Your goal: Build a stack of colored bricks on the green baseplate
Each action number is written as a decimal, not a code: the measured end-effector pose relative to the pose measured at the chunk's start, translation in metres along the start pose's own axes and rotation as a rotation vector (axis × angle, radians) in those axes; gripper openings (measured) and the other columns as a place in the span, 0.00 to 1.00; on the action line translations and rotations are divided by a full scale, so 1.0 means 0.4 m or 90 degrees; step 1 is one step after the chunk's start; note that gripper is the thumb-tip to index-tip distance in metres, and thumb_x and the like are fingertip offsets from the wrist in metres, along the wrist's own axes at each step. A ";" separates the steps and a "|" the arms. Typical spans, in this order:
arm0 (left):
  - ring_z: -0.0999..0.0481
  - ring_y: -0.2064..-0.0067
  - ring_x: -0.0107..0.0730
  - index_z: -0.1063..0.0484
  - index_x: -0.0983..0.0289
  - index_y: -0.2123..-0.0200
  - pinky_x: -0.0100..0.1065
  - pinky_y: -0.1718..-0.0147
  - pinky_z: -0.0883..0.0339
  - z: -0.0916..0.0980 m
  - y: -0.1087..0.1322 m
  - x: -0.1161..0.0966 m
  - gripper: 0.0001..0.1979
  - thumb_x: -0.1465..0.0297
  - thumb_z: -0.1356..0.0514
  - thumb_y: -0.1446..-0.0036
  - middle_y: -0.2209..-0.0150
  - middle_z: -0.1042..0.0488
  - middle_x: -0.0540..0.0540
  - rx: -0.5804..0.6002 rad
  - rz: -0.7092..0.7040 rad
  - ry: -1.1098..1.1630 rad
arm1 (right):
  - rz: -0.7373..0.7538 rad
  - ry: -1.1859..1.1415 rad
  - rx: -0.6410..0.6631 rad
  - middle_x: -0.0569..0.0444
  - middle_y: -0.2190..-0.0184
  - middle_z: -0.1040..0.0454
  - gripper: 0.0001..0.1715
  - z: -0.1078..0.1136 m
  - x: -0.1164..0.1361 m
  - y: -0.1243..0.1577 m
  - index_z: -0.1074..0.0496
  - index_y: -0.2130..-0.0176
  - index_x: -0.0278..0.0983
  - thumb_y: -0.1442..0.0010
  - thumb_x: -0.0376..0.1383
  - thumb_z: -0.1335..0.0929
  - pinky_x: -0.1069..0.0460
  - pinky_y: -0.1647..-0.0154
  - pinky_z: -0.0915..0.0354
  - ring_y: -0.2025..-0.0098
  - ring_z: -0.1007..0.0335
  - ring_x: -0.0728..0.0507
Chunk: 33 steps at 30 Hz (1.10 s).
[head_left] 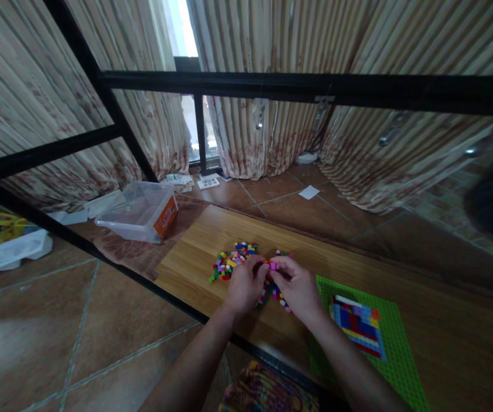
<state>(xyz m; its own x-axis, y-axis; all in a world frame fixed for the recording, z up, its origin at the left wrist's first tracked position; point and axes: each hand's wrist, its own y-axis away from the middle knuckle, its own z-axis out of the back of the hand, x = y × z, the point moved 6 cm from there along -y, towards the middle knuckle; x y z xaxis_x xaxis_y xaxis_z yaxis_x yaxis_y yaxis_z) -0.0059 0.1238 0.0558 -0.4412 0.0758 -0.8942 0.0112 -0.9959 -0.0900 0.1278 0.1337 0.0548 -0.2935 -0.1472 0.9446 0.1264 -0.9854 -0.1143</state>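
Note:
My left hand [245,284] and my right hand [298,287] meet over a wooden board [195,246], fingers pinched together on small toy bricks [271,265], red and pink, held between them. A loose pile of small coloured bricks [233,260] lies on the board just beyond and left of my left hand, and more bricks show under my hands. To the right of my right hand lies a green baseplate [394,332] carrying a flat block of bricks [358,323] in blue, red, yellow and white.
A clear plastic box [137,212] with an orange label sits on the floor at the far left of the board. Black metal bars [315,86] cross in front of striped curtains. Papers [309,192] lie on the tiled floor. A patterned cloth [267,392] shows below.

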 end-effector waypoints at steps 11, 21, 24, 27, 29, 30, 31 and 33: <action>0.29 0.75 0.28 0.30 0.61 0.63 0.30 0.75 0.38 -0.046 -0.011 0.054 0.14 0.61 0.51 0.38 0.74 0.28 0.50 0.027 0.152 0.208 | -0.172 -0.252 -0.111 0.54 0.71 0.22 0.22 0.006 -0.053 0.032 0.24 0.64 0.39 0.55 0.50 0.26 0.49 0.69 0.29 0.71 0.26 0.44; 0.31 0.76 0.28 0.40 0.59 0.69 0.31 0.77 0.35 -0.097 0.022 0.041 0.16 0.54 0.50 0.39 0.76 0.32 0.48 -0.021 0.204 0.276 | -0.236 -0.435 -0.163 0.56 0.74 0.23 0.18 -0.033 -0.041 0.069 0.23 0.67 0.39 0.57 0.46 0.24 0.54 0.76 0.35 0.76 0.31 0.49; 0.33 0.78 0.27 0.39 0.60 0.70 0.30 0.79 0.36 -0.110 0.023 0.056 0.16 0.54 0.49 0.40 0.79 0.34 0.47 -0.010 0.245 0.348 | -0.258 -0.470 -0.165 0.56 0.75 0.24 0.19 -0.036 -0.042 0.074 0.23 0.67 0.38 0.59 0.45 0.23 0.53 0.75 0.34 0.76 0.32 0.49; 0.36 0.80 0.23 0.39 0.61 0.71 0.27 0.80 0.40 -0.101 0.027 0.060 0.16 0.54 0.47 0.42 0.80 0.36 0.45 -0.030 0.247 0.377 | -0.277 -0.472 -0.158 0.56 0.76 0.24 0.21 -0.032 -0.039 0.075 0.22 0.67 0.37 0.61 0.45 0.22 0.52 0.73 0.33 0.75 0.31 0.48; 0.38 0.81 0.22 0.38 0.62 0.71 0.25 0.82 0.43 -0.095 0.032 0.058 0.17 0.54 0.45 0.43 0.81 0.38 0.44 -0.043 0.247 0.401 | -0.277 -0.472 -0.152 0.56 0.76 0.24 0.22 -0.031 -0.036 0.076 0.22 0.66 0.38 0.60 0.46 0.22 0.53 0.74 0.34 0.75 0.31 0.49; 0.38 0.81 0.21 0.38 0.62 0.71 0.25 0.82 0.44 -0.092 0.035 0.056 0.17 0.54 0.44 0.44 0.81 0.38 0.44 -0.051 0.244 0.408 | -0.274 -0.474 -0.151 0.56 0.76 0.24 0.22 -0.031 -0.035 0.077 0.21 0.66 0.38 0.60 0.46 0.22 0.54 0.74 0.34 0.76 0.32 0.49; 0.38 0.81 0.21 0.37 0.62 0.71 0.24 0.82 0.45 -0.089 0.038 0.053 0.17 0.53 0.43 0.45 0.81 0.38 0.44 -0.059 0.239 0.410 | -0.272 -0.477 -0.149 0.56 0.76 0.24 0.22 -0.031 -0.034 0.078 0.21 0.66 0.38 0.60 0.46 0.22 0.54 0.75 0.34 0.76 0.32 0.49; 0.38 0.81 0.21 0.37 0.63 0.72 0.24 0.82 0.45 -0.085 0.040 0.047 0.19 0.52 0.43 0.46 0.80 0.37 0.45 -0.070 0.233 0.411 | -0.268 -0.482 -0.150 0.57 0.77 0.25 0.21 -0.033 -0.033 0.080 0.22 0.67 0.38 0.60 0.46 0.22 0.54 0.75 0.35 0.76 0.32 0.49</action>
<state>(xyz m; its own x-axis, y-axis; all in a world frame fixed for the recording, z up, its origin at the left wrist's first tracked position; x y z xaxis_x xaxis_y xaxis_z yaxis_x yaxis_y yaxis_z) 0.0166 0.1110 0.0226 0.2224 -0.2116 -0.9517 0.1604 -0.9549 0.2498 0.1232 0.1029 0.0345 0.4417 0.2448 0.8631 -0.0727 -0.9491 0.3064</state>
